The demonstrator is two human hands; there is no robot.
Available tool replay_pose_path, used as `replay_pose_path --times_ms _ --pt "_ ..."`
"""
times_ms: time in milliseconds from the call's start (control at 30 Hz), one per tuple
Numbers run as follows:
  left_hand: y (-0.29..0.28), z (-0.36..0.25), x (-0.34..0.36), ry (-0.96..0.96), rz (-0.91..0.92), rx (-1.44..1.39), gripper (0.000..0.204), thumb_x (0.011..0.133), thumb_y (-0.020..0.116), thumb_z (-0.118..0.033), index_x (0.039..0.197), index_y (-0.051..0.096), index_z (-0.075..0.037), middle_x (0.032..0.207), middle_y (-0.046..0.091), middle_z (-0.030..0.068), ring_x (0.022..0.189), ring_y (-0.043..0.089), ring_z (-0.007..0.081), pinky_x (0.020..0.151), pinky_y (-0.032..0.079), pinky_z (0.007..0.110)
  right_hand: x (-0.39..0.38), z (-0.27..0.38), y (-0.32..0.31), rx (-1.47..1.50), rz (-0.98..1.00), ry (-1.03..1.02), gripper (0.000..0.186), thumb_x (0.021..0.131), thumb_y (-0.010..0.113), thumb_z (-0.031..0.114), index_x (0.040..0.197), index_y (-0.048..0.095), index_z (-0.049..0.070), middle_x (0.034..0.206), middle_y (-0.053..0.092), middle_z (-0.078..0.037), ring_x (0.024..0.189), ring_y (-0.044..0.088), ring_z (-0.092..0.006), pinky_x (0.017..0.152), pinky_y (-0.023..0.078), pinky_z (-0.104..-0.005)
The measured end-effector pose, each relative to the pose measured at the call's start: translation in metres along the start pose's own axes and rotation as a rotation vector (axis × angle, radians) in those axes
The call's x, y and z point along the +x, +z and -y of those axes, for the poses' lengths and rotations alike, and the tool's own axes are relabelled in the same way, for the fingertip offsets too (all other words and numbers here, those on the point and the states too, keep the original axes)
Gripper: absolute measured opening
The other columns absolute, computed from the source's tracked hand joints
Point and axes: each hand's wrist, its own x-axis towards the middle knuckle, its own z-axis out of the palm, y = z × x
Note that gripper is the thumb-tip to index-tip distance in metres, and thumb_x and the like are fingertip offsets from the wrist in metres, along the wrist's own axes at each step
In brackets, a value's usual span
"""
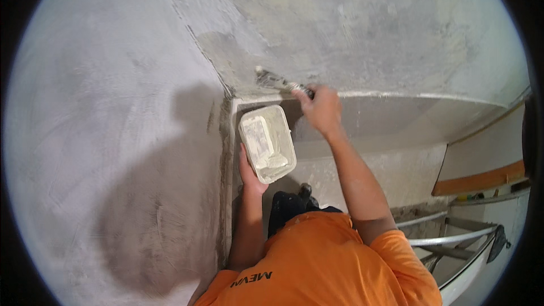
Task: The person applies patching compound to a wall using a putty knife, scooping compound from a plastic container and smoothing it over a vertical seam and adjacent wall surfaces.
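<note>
My left hand [251,177] is wrapped round the lower left side of a pale rectangular plastic tub [287,161]. Cream-coloured paste coats the tub's inside, with a thicker lump in its near corner. In my right hand [324,110] is a putty knife [276,82], gripped by its dark, paste-smeared handle. Its blade points left, with a small light dab at the tip. The blade lies over the grey plastered wall [368,34], close to the inner corner; whether it touches cannot be told.
A second plastered wall [113,107] rises on my left, meeting the other along a rough corner line. A pale ledge edge [391,94] runs below the work area. A metal ladder [453,238] stands at lower right, near a wooden strip [481,179].
</note>
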Motion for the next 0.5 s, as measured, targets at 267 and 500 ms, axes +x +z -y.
replay_pose_path --times_ms 267,500 --pt "0.003 0.001 -0.004 -0.086 0.024 -0.177 0.063 0.105 0.043 -0.054 0.148 0.049 -0.009 0.142 0.057 0.0117 0.126 0.058 0.0313 0.108 0.045 0.048 -0.069 -0.091 -0.037 -0.061 -0.207 0.341 0.039 0.088 0.076 0.033 0.096 0.074 -0.005 0.063 0.062 -0.018 0.054 0.055 -0.0259 0.057 0.046 -0.0389" --pt "-0.012 0.005 0.0 -0.081 -0.048 -0.136 0.064 0.105 0.042 -0.054 0.15 0.046 -0.009 0.145 0.055 0.0116 0.128 0.057 0.0315 0.108 0.045 0.048 -0.054 0.022 -0.017 0.111 0.094 -0.018 0.031 0.091 0.068 0.029 0.085 0.07 -0.001 0.071 0.066 -0.022 0.064 0.063 -0.0398 0.062 0.049 -0.0459"
